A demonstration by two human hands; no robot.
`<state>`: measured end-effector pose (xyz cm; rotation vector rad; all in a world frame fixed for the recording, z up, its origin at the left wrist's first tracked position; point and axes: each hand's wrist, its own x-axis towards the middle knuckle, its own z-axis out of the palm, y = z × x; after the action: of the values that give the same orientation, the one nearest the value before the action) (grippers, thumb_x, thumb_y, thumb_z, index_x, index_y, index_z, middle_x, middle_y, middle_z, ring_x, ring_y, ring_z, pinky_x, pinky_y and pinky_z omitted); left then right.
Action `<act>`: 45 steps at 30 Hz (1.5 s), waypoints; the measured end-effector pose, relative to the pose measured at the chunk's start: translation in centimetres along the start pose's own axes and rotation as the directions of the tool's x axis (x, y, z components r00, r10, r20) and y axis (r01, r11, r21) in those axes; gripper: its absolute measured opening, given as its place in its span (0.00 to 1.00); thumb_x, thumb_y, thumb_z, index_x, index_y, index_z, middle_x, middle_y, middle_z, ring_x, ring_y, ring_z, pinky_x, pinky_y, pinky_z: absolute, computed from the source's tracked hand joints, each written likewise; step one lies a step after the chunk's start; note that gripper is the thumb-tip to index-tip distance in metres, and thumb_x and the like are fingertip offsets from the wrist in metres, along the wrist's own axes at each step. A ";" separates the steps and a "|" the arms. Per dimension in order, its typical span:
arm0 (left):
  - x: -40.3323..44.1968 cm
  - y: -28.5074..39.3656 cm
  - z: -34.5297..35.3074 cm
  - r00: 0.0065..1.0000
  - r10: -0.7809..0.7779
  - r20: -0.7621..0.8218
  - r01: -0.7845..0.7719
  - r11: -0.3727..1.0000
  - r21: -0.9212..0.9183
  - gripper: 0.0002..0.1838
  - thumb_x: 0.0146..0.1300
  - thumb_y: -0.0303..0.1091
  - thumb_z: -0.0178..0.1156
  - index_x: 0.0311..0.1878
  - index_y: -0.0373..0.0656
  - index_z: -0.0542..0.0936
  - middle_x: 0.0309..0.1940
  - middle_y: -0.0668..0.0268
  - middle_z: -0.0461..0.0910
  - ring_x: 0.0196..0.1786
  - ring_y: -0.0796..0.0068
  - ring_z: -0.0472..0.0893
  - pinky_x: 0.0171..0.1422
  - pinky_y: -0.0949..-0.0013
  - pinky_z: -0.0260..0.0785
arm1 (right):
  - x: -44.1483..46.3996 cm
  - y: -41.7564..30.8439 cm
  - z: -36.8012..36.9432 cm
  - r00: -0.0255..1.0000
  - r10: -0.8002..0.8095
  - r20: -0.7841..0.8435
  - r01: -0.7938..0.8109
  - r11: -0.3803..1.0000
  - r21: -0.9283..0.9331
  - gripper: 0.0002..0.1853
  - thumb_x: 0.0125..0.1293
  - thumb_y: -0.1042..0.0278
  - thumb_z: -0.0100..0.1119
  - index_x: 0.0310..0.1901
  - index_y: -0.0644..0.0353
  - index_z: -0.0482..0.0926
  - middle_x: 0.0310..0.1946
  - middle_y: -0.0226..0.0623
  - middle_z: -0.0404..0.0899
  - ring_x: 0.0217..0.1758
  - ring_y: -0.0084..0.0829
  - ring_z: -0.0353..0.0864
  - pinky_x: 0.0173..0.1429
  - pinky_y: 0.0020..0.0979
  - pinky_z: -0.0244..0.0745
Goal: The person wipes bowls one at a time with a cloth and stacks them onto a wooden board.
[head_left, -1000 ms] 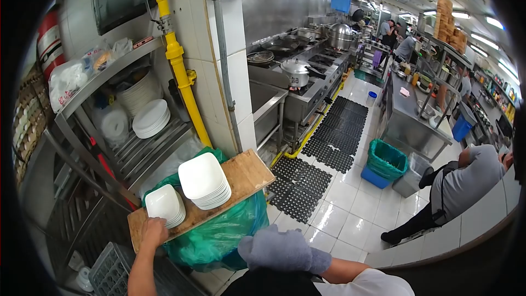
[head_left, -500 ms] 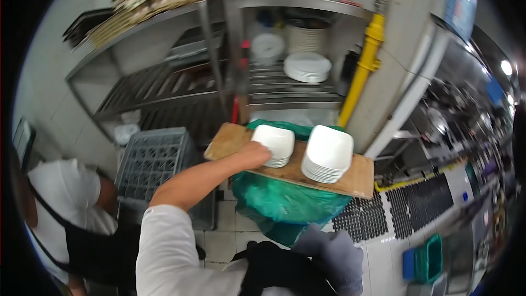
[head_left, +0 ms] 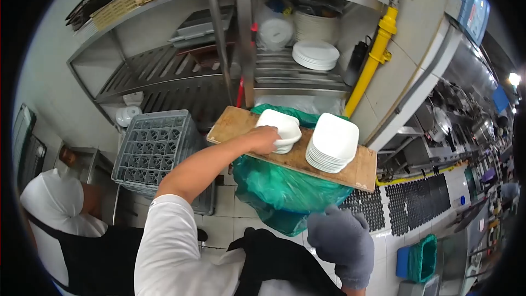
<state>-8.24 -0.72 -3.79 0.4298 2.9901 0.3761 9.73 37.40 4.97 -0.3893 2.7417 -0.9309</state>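
My bare left hand (head_left: 265, 139) grips the near-left rim of a white square bowl (head_left: 287, 127), which sits tilted at the top of the left stack. Its fingertips are partly hidden inside the rim. Beside it stands a taller stack of white rectangular dishes (head_left: 332, 145). Both stacks rest on a wooden board (head_left: 230, 123) laid over a bin lined with a green plastic bag (head_left: 279, 186). Low and to the right, my right hand (head_left: 341, 241) wears a thick grey glove, apart from the dishes. The glove hides how its fingers are held.
A grey glass rack (head_left: 150, 151) stands left of the board. Behind are metal shelves (head_left: 274, 85) with white plates (head_left: 316, 55), and a yellow pipe (head_left: 378, 49). Another person (head_left: 66, 214) is close on my left. Black mats (head_left: 419, 203) and a green-lined bin (head_left: 422, 257) lie to the right.
The top bowl of the left stack has shifted and tilted with my left hand on it. My gloved right hand shows more fully, slightly farther right. The camera view has shifted a little.
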 end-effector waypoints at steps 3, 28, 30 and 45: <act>-1.4 0.6 -0.8 0.995 -0.059 -0.076 0.036 0.960 -0.276 0.21 0.59 0.37 0.66 0.54 0.39 0.82 0.52 0.52 0.81 0.55 0.53 0.80 0.61 0.58 0.72 | -0.5 0.3 0.3 0.992 -0.124 -0.023 0.124 0.992 0.013 0.40 0.46 0.71 0.78 0.63 0.60 0.70 0.52 0.40 0.81 0.59 0.40 0.79 0.63 0.35 0.73; -18.4 16.0 -0.6 0.995 0.018 -0.094 -0.094 -0.038 -0.995 0.19 0.59 0.24 0.64 0.55 0.32 0.80 0.51 0.57 0.84 0.54 0.67 0.82 0.61 0.65 0.72 | 9.9 -9.7 -1.2 0.753 -0.654 -0.075 0.592 0.722 -0.359 0.22 0.56 0.63 0.67 0.53 0.56 0.78 0.49 0.38 0.79 0.46 0.38 0.79 0.48 0.34 0.75; -17.4 16.5 0.8 0.967 -0.112 -0.230 -0.254 -0.540 -0.802 0.25 0.61 0.24 0.61 0.63 0.29 0.74 0.56 0.53 0.81 0.57 0.61 0.82 0.64 0.59 0.73 | 9.5 -9.6 -0.7 0.736 -0.674 -0.065 0.616 0.707 -0.346 0.22 0.55 0.63 0.68 0.52 0.56 0.78 0.49 0.38 0.79 0.47 0.38 0.79 0.49 0.35 0.75; -15.9 20.5 0.0 0.917 -0.130 -0.377 -0.370 0.074 -0.926 0.20 0.66 0.32 0.68 0.58 0.34 0.79 0.48 0.66 0.84 0.49 0.81 0.79 0.55 0.72 0.72 | 9.4 -5.9 4.6 0.692 -0.639 -0.336 0.572 0.769 -0.284 0.41 0.41 0.61 0.79 0.59 0.62 0.72 0.53 0.40 0.78 0.56 0.41 0.76 0.59 0.32 0.72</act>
<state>12.33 13.72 2.39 0.4162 1.9940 2.5540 3.30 27.36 3.96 -1.3548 3.1381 -1.0263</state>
